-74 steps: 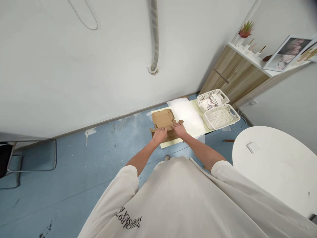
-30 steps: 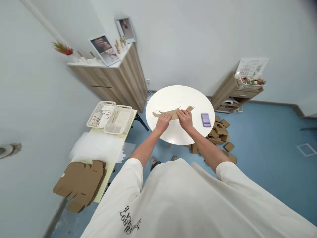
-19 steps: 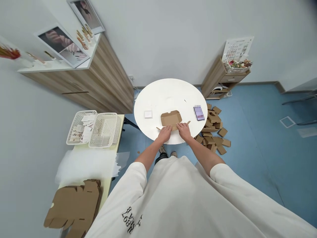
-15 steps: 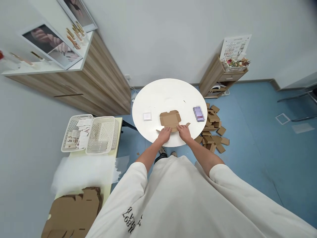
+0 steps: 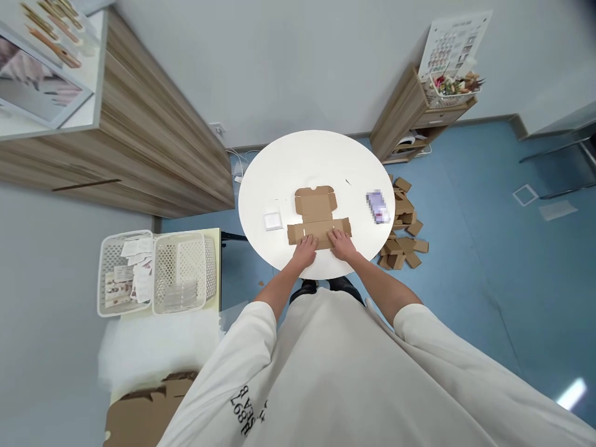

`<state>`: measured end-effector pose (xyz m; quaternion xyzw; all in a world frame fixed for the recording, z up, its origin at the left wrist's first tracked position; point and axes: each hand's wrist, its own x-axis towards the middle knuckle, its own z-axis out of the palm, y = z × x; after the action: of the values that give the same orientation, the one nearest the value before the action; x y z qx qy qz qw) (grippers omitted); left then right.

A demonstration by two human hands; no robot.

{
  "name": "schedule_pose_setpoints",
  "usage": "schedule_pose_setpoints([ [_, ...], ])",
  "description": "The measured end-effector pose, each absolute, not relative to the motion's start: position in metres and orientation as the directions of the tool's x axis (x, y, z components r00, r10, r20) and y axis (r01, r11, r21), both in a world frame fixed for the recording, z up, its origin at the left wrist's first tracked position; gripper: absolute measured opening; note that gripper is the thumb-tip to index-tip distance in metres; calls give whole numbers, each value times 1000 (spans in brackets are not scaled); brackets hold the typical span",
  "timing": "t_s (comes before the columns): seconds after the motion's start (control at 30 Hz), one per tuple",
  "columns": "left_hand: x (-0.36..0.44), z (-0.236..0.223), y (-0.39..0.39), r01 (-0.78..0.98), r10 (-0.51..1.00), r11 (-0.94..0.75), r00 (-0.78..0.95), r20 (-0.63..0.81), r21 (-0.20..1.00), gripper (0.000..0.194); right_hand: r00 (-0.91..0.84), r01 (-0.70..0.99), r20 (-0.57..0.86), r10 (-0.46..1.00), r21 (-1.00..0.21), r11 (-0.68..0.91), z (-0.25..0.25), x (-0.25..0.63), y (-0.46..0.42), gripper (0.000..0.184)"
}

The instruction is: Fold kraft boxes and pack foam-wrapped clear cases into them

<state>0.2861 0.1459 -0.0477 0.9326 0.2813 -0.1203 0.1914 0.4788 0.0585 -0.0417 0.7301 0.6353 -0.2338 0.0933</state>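
So I've got both palms down on this flattened cardboard box, left hand and right hand pressing its near part, fingers spread loosely, not really closed around anything. It's lying near the front edge of the round white table, between a small white square thing and a blurred-out purple item.

Pale walls, blue floor — wood-grain cabinet, round white table
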Motion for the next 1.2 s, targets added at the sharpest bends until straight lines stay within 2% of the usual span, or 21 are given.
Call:
schedule_pose_setpoints([
  [0.27,291,-60,162,606,506,-745,786,-356,278,65,24,967,-434,901,-218,-131,-52,492,64,72],
  [0.5,306,-54,171,604,490,-751,781,-388,268,38,-15,942,-482,876,-300,-149,-46,509,77,63],
  [0.6,317,-51,174,591,466,-751,790,-398,295,26,-8,931,-496,868,-320,-174,-44,515,85,52],
  [0.73,326,-50,179,616,484,-727,773,-410,302,23,13,918,-503,864,-337,-211,-43,518,95,41],
  [0.83,326,-53,182,622,486,-720,768,-417,307,24,75,887,-488,870,-367,-282,-43,521,105,41],
  [1.03,324,-58,181,613,480,-718,779,-403,330,25,412,772,-322,852,-374,-514,-52,542,148,42],
  [1.13,323,-57,181,610,470,-712,782,-409,347,28,416,731,-324,850,-437,-524,-62,548,170,44],
  [1.2,322,-56,181,623,480,-697,774,-414,356,37,418,688,-331,846,-494,-532,-67,549,180,45],
])
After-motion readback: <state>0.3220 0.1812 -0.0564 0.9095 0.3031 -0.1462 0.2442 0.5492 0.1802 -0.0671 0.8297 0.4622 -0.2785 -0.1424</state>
